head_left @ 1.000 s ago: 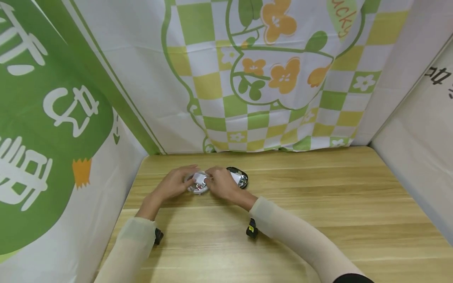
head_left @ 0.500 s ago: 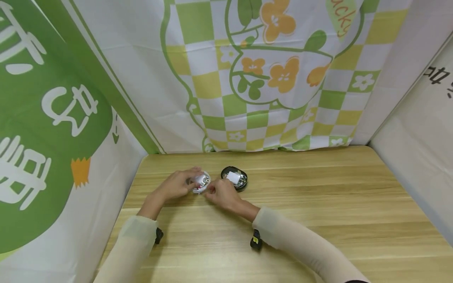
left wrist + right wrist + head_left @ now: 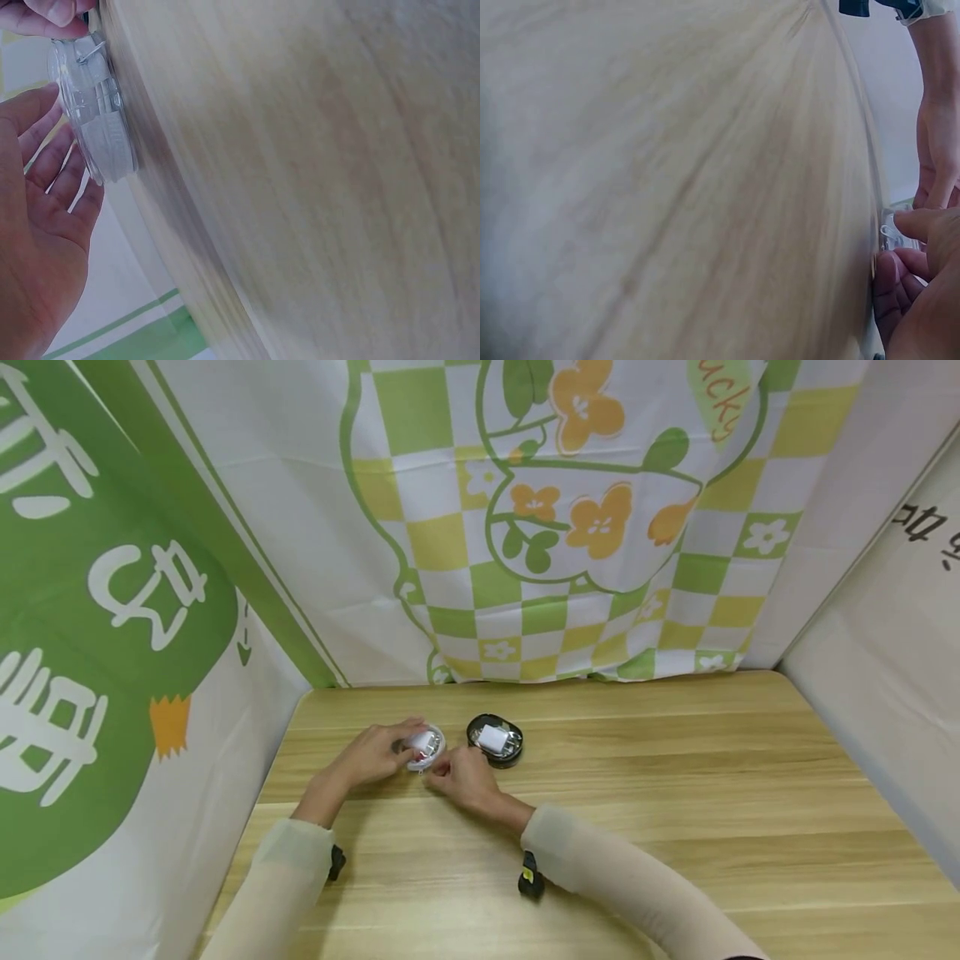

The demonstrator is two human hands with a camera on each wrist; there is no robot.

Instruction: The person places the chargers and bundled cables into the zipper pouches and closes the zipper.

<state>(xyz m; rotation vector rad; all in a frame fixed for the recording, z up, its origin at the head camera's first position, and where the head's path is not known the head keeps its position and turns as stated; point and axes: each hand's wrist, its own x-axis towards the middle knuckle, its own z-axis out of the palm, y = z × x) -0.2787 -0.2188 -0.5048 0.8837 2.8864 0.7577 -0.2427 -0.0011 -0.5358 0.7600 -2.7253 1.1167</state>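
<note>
A clear round case holds a white block and what looks like a coiled white cable. My left hand grips it from the left, thumb along its near side and fingers on the far side. In the left wrist view the case stands tilted close over the table, with a small wire loop near its end. My right hand has its thumb and forefinger closed at the near right edge of the case, by that loop. The right wrist view shows those fingertips at the case's end, the palm hiding part of it.
Just right of the clear case lies a black oval case with a white block inside, right behind my right hand. The wooden table ends at a patterned cloth at the back. White-and-green cloth hangs at the left.
My right hand has moved toward the near edge of the clear case, uncovering the black case. The clear case has turned and tilted slightly in my left hand.
</note>
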